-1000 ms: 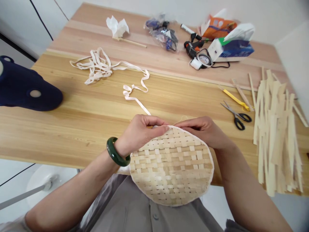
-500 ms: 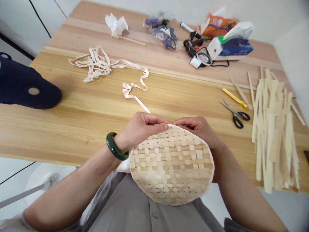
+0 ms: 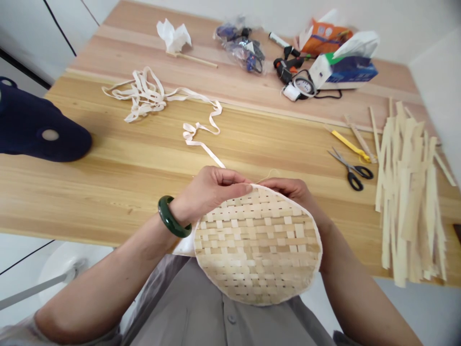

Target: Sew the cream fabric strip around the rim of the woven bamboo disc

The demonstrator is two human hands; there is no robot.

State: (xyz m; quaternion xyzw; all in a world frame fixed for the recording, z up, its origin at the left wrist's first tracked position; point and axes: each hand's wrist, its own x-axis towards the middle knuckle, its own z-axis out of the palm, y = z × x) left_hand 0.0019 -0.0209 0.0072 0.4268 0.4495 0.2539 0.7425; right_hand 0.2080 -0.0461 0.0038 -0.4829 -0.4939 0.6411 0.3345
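Note:
A round woven bamboo disc (image 3: 257, 245) with white edging tape around its rim stands tilted in front of my grey shirt. My left hand (image 3: 219, 190), a green bangle on its wrist, pinches the top rim with the thumb on the near face. My right hand (image 3: 290, 187) is closed at the same rim, just to the right; its fingertips lie behind the edge and are partly hidden. A thin pale thread (image 3: 272, 173) loops above my right fingers. From behind my left hand the white tape (image 3: 209, 151) runs back across the table to a loose tangle (image 3: 146, 93).
On the wooden table (image 3: 118, 192), scissors (image 3: 351, 168), a yellow-handled tool (image 3: 347, 143) and a pile of bamboo strips (image 3: 408, 192) lie right. Behind are a glue gun (image 3: 286, 69), tissue packs (image 3: 345, 69) and bagged items (image 3: 241, 45). A dark blue object (image 3: 39, 122) stands left.
The disc has shifted very slightly to the right at its right edge. My right hand has moved a little, and more of the thin thread shows above it. My left hand keeps its pinch.

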